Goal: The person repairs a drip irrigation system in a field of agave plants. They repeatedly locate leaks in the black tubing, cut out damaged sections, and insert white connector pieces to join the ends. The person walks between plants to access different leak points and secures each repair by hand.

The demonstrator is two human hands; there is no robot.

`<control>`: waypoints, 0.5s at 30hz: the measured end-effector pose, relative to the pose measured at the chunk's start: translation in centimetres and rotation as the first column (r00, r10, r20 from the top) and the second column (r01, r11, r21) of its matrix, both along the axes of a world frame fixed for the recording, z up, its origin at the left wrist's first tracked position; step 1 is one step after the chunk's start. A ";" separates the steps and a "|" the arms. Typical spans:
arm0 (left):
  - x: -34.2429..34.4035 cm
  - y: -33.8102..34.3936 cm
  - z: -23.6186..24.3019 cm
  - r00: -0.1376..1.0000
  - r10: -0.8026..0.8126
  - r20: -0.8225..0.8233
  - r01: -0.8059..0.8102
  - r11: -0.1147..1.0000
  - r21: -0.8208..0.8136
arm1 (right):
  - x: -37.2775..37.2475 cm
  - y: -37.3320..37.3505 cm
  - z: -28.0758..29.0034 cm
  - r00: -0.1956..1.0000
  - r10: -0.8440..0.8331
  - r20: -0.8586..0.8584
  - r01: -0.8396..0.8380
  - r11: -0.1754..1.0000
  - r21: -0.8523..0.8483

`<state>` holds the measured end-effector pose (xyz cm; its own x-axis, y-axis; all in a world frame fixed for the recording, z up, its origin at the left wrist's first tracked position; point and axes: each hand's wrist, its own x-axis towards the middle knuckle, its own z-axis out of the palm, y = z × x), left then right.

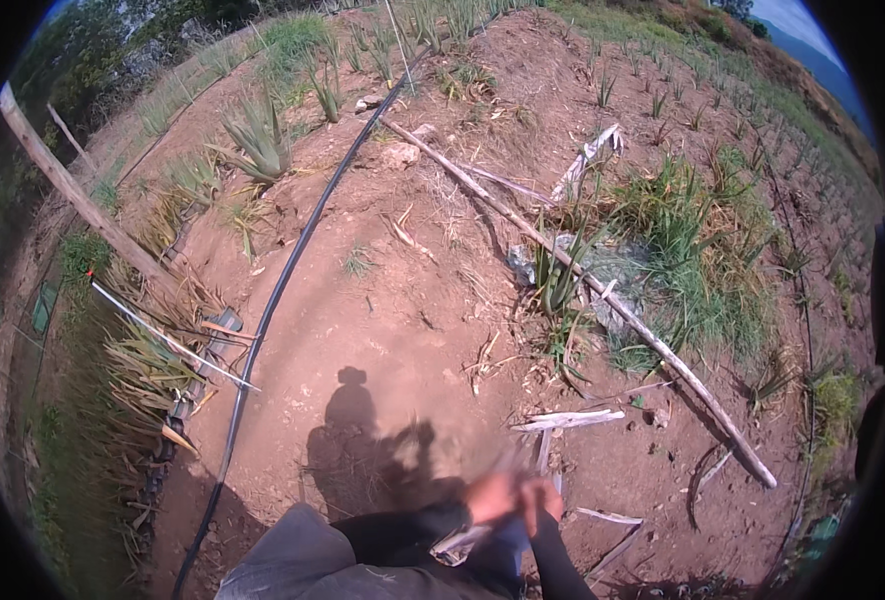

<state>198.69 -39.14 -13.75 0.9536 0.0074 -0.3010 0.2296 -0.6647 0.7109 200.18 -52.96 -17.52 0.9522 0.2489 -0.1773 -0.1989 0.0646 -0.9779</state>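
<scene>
My left hand, smeared by motion, is at the lower middle, its dark-sleeved arm reaching in from the left. Close against it is my right hand, with fingers curled in; what lies inside them is hidden. A pale, dry, wood-like piece shows just below the left hand, by my lap. Just above the hands, a thin pale strip stands out from the soil; whether either hand grips it is unclear. Beyond it lies a weathered, split piece of wood.
A long wooden pole lies diagonally on the reddish soil. To my left runs a black hose; a white rod crosses toward it. A wooden post leans there. Spiky succulents and grass clumps grow around.
</scene>
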 end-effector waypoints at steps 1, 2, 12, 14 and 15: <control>1.1 0.1 0.7 0.998 0.065 -0.008 -0.064 0.998 0.020 | 1.7 0.3 1.2 0.999 0.038 0.028 -0.036 0.997 -0.064; 1.9 0.2 1.5 0.992 0.127 -0.019 -0.126 0.991 0.037 | 3.2 0.4 2.3 0.996 0.077 0.054 -0.069 0.989 -0.130; 4.2 7.2 6.3 0.907 0.408 -0.103 -0.412 0.911 -0.015 | 10.9 9.1 8.2 0.937 0.341 -0.082 -0.334 0.939 0.080; 3.6 9.3 7.6 0.919 0.395 -0.001 -0.383 0.890 -0.245 | 11.6 11.1 9.7 0.901 0.423 -0.099 -0.421 0.906 0.047; 3.7 10.7 8.5 0.918 0.394 0.038 -0.374 0.894 -0.246 | 12.0 12.2 9.6 0.893 0.441 -0.089 -0.441 0.897 0.027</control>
<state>202.37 -28.49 -5.26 0.9122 0.3193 -0.2567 0.3661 -0.3539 0.8607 212.15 -40.73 -7.95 0.7243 0.6407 -0.2547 -0.2962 -0.0445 -0.9541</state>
